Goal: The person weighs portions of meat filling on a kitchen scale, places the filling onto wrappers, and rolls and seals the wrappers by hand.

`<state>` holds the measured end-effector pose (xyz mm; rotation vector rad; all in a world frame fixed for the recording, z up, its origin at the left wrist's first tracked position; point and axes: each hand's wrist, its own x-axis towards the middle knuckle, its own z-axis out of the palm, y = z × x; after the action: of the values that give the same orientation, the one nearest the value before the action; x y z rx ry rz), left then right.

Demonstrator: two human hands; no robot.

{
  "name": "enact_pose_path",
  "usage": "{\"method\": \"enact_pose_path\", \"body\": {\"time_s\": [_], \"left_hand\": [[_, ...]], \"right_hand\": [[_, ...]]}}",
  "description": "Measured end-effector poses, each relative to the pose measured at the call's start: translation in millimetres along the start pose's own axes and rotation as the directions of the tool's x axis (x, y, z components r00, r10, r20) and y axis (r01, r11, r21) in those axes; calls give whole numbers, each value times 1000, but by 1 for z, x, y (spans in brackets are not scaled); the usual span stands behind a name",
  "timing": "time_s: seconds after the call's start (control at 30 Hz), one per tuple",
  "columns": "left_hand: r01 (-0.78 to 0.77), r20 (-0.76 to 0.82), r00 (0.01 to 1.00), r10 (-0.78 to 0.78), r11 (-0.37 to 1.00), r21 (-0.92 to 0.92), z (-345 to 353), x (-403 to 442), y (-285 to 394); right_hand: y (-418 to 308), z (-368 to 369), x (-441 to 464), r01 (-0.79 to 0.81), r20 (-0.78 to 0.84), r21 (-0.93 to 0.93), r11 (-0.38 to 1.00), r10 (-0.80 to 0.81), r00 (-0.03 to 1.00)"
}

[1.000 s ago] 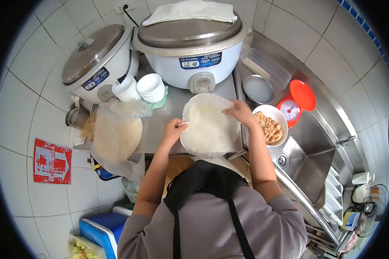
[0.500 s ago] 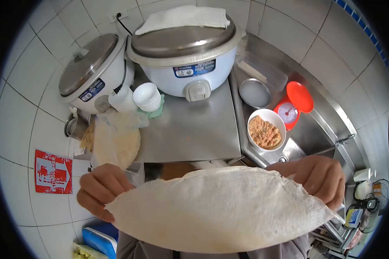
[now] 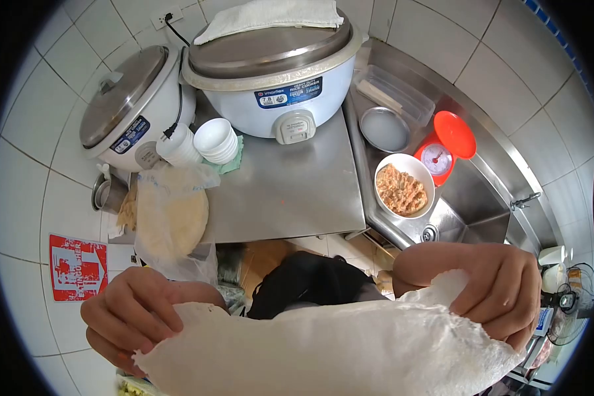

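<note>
A thin, pale spring roll wrapper [image 3: 323,350] hangs stretched between my two hands at the bottom of the view, with a ragged edge. My left hand [image 3: 135,313] pinches its left end between thumb and fingers. At the other end, my right hand [image 3: 498,290] is closed on the edge, and a loose flap stands up beside the fingers. The lower part of the wrapper runs out of view. A stack of similar round wrappers [image 3: 171,224] lies in a clear plastic bag at the table's front left corner.
Two rice cookers [image 3: 264,99] stand at the back of the steel table [image 3: 297,191], near stacked white bowls [image 3: 216,142]. To the right, by the sink [image 3: 472,204], are a bowl of minced filling [image 3: 402,191], a red scale [image 3: 437,158], a metal pan [image 3: 384,129] and a plastic container [image 3: 402,99].
Both hands have moved lower and farther apart, taking the wrapper down with them. A black item and the floor now show behind it. The camera view has shifted slightly.
</note>
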<state>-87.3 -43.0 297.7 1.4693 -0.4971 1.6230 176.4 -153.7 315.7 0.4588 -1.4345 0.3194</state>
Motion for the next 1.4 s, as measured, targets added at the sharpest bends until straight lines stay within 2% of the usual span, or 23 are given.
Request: {"method": "enact_pose_path", "body": {"time_s": [0.13,0.2,0.23,0.27,0.3,0.33,0.37,0.4,0.43,0.47,0.53,0.6,0.73,0.77,0.83,1.0,1.03,1.13,1.2,1.23,1.27,1.33,1.4], "left_hand": [[74,-11,997,-73,981,178,-31,-5,-17],[166,-59,986,-156,909,381,-58,-14,-42],[238,-75,969,-234,825,512,-70,-20,-62],[315,-95,941,-325,735,601,-77,-23,-86],[371,-107,907,-407,654,660,-84,-25,-107],[615,-230,776,-588,623,483,-75,-24,-128],[598,-236,761,-604,513,615,-84,-30,-144],[561,-242,747,-619,390,730,-93,-42,-157],[504,-271,763,-587,276,819,-101,-57,-161],[440,-293,781,-551,153,885,-108,-72,-165],[672,-453,564,-690,66,737,-112,-105,-165],[607,-379,443,-813,-39,794,-111,-154,-162],[290,-119,410,-904,6,957,-74,-232,-153],[257,-121,419,-900,-10,966,-71,-234,-150],[190,-125,441,-889,-43,981,-68,-236,-149],[208,-108,360,-927,-33,978,-101,-229,-150],[195,-100,347,-933,-33,980,-101,-228,-148],[248,-129,382,-915,-33,968,-100,-229,-147],[308,-185,534,-825,-15,951,-90,-229,-147],[340,-221,601,-768,-5,941,-86,-230,-148],[314,-200,660,-724,24,949,-85,-235,-147],[254,-154,767,-623,74,964,-86,-253,-150],[212,-112,798,-592,101,972,-86,-262,-151]], "right_hand": [[-3,-8,-4,-107,15,6,994,107,994],[-14,-19,-23,-347,-146,-239,907,320,936],[-22,-27,-45,-546,-347,-419,725,428,835],[-29,-35,-71,-716,-552,-518,468,456,698],[-28,-44,-95,-832,-730,-527,170,411,546],[-14,-52,-118,-912,-834,-365,184,370,409],[-9,-62,-138,-946,-855,-308,100,407,321],[-11,-76,-170,-970,-878,-238,-53,438,191],[-16,-81,-183,-772,-880,-351,-529,468,79],[-17,-77,-197,-522,-866,-465,-715,490,99],[-31,-91,-252,-450,-879,-471,-759,446,168],[-24,-99,-259,-417,-826,-559,-717,526,202],[1,-125,-281,-278,-597,-798,-535,766,240],[7,-123,-281,-269,-618,-777,-569,771,156],[18,-124,-294,-266,-610,-780,-566,783,121],[46,-128,-305,-232,-583,-800,-554,809,76],[45,-127,-303,-217,-579,-807,-550,808,105],[20,-131,-281,-274,-672,-738,-616,704,227],[-13,-138,-253,-383,-742,-671,-635,582,334],[-34,-155,-263,-399,-820,-571,-717,486,301],[-49,-160,-237,-455,-889,-403,-794,458,-11],[-63,-170,-240,-334,-913,-321,-886,383,-139],[-62,-174,-257,-305,-908,-340,-889,396,-141]]}}
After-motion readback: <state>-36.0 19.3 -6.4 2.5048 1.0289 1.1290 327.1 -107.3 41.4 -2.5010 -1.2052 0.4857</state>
